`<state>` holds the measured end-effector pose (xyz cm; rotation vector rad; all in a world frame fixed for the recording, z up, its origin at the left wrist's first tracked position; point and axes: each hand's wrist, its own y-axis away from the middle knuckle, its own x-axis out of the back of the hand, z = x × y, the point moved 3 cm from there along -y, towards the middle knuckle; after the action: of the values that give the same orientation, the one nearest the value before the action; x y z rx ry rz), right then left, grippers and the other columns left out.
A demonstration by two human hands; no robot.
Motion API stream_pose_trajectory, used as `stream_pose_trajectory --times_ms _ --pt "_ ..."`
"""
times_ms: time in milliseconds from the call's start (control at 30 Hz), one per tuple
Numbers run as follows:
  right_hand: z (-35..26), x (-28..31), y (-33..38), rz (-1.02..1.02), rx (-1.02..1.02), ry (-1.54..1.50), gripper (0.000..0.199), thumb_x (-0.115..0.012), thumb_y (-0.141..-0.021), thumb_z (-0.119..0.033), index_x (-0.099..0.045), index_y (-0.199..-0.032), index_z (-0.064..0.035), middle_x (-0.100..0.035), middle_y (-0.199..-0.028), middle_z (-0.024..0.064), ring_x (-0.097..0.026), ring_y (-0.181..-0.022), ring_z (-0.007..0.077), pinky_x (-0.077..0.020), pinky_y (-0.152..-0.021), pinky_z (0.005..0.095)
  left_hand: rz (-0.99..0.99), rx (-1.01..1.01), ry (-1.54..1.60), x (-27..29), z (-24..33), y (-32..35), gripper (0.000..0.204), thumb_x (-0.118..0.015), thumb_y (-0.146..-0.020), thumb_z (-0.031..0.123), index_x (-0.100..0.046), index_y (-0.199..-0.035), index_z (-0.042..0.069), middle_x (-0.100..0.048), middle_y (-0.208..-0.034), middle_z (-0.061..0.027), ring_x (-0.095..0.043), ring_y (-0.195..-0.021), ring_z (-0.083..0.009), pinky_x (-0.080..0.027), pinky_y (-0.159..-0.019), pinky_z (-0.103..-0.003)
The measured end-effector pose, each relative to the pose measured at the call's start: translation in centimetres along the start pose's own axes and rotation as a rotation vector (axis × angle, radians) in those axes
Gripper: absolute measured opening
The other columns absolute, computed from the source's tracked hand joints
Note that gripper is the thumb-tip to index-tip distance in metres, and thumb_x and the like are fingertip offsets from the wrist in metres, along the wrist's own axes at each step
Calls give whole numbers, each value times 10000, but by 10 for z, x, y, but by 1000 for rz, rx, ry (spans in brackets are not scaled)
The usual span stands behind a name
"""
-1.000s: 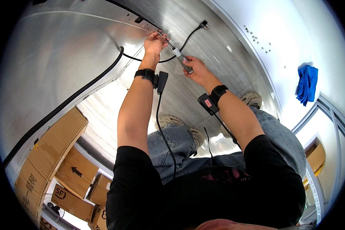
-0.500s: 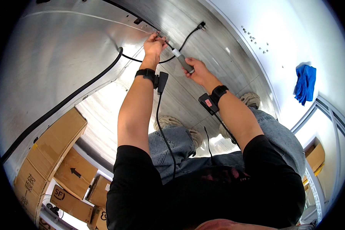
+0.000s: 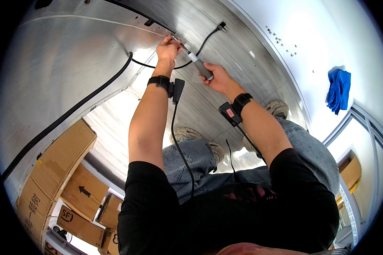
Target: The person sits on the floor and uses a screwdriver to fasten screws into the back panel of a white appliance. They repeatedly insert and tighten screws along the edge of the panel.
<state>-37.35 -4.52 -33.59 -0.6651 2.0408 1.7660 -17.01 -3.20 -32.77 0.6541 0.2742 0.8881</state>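
Observation:
My right hand [image 3: 214, 77] is wrapped round the handle of a grey screwdriver [image 3: 202, 69] with a pale collar. Its thin shaft points up and left to the lower edge of a large silver metal panel [image 3: 85, 51]. At the tip end, my left hand [image 3: 167, 49] has its fingers closed around the shaft. Whether a screw is pinched there is too small to tell. Behind the screwdriver a black power cord [image 3: 183, 66] curves over the floor to its plug [image 3: 221, 26].
A thick black hose [image 3: 68, 111] runs along the panel. Cardboard boxes [image 3: 84, 187] stand at lower left. On the white surface [image 3: 302, 25] at right lie several small screws [image 3: 278, 41] and a blue cloth [image 3: 339, 91]. Cables hang from both wrist devices. My shoes rest on the wood-look floor [image 3: 259, 63].
Both hands and the screwdriver appear slightly further left in view, and the whole scene has shifted a little with them. The grip of each hand looks the same.

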Motion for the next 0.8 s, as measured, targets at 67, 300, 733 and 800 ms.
stream_pose_trajectory --times_ms 67,300,733,800 --pt "1 -2 0 13 -5 3 207 -525 -938 -228 -519 -1046 -51 -545 -875 106 -506 -702 160 -430 -577 270 6 1 0 0 0 -1 282 -603 -857 -7 -544 -1131 26 -636 -959 -79 -620 -776 -140 -564 -651 -246" --pt "1 -5 -12 49 163 370 345 -619 -887 -178 -488 -1164 -20 -541 -904 79 -525 -742 158 -476 -638 300 -19 26 -97 -7 5 4 294 -607 -849 -1 -541 -1132 44 -625 -886 -62 -615 -697 -130 -565 -576 -248" --pt "-30 -11 -9 -40 167 878 532 -684 -796 -101 -451 -1270 -38 -566 -1088 92 -601 -876 209 -545 -679 341 -50 60 -54 -10 10 6 238 -600 -855 9 -560 -1084 59 -625 -863 -55 -643 -700 -142 -563 -524 -252" --pt "-30 -15 -13 -31 228 1107 580 -697 -780 -113 -443 -1294 -26 -556 -1131 104 -606 -872 231 -549 -673 334 -32 70 -124 -13 11 9 238 -612 -855 23 -559 -1085 56 -623 -857 -54 -631 -680 -136 -564 -527 -254"
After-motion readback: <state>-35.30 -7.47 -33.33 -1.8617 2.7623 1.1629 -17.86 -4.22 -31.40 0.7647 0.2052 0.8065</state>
